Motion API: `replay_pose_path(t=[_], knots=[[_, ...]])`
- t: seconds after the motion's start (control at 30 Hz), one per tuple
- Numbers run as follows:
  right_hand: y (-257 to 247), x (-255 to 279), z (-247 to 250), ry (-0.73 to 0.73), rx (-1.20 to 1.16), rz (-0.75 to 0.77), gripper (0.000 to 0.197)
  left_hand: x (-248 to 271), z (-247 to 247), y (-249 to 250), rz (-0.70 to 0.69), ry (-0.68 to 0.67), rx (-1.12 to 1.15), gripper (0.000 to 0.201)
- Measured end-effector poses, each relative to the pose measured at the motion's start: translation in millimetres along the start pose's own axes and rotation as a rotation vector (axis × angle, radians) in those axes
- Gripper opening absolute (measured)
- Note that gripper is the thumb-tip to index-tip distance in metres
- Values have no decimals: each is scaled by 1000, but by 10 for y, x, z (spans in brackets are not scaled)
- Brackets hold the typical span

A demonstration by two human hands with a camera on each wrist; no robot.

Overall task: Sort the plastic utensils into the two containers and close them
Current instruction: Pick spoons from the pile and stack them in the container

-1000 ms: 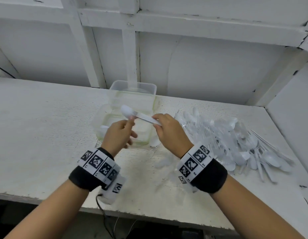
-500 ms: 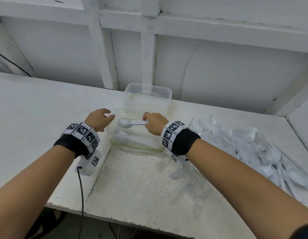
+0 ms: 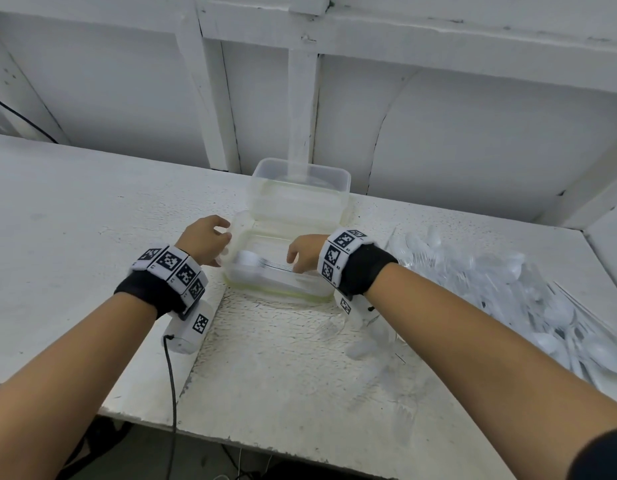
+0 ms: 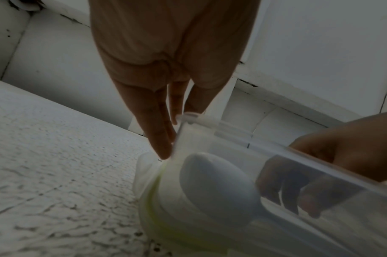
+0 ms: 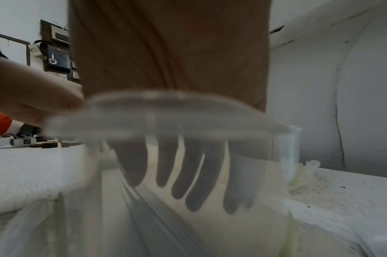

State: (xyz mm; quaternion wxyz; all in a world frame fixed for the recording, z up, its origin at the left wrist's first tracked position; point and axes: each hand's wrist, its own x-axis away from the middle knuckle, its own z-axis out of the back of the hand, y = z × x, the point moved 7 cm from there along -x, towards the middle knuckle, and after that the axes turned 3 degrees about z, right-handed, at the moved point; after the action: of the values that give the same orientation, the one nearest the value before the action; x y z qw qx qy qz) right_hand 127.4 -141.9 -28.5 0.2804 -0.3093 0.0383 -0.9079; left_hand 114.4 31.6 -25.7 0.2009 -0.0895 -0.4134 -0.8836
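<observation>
The left hand (image 3: 206, 240), fingers straight, touches the near container (image 3: 314, 295) at frame centre. The right hand (image 3: 305, 252) reaches inside, fingers extended over the spoon (image 3: 251, 261), grasping nothing. Utensil pile (image 3: 490, 271) lies right.

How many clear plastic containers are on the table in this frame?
2. The near container sits between the left hand and right hand; the far container stands directly behind it, near the wall. Both are lidless.

Head view is evenly bright and soft-shadowed, bowed at its edges; both wrist views are dim, close-up parts blurred.
</observation>
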Motion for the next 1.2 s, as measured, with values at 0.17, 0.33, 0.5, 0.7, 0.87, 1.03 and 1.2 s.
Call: replay_pose_path(t=[0.17, 0.33, 0.5, 0.7, 0.87, 1.03, 1.2], knots=[[-54, -44, -39, 54, -100, 57, 39, -8, -8, 3, 12, 18, -14, 33], [-11, -29, -1, 119, -109, 45, 36, 16, -13, 8, 34, 23, -17, 35], [130, 407, 283, 330, -183, 128, 34, 222, 93, 221, -30, 226, -185, 40], [669, 1389, 394, 590, -221, 131, 29, 837, -197, 865, -414, 310, -121, 27], [1143, 1988, 30, 602, -231, 13, 26, 1304, -944, 1245, -656, 45, -128, 17], [1441, 2195, -574, 505, -210, -86, 28, 1582, -1836, 1303, -809, -265, -318, 20], [1539, 2304, -943, 511, -251, -120, 27, 1579, -2498, 1206, -777, -425, -896, 40]])
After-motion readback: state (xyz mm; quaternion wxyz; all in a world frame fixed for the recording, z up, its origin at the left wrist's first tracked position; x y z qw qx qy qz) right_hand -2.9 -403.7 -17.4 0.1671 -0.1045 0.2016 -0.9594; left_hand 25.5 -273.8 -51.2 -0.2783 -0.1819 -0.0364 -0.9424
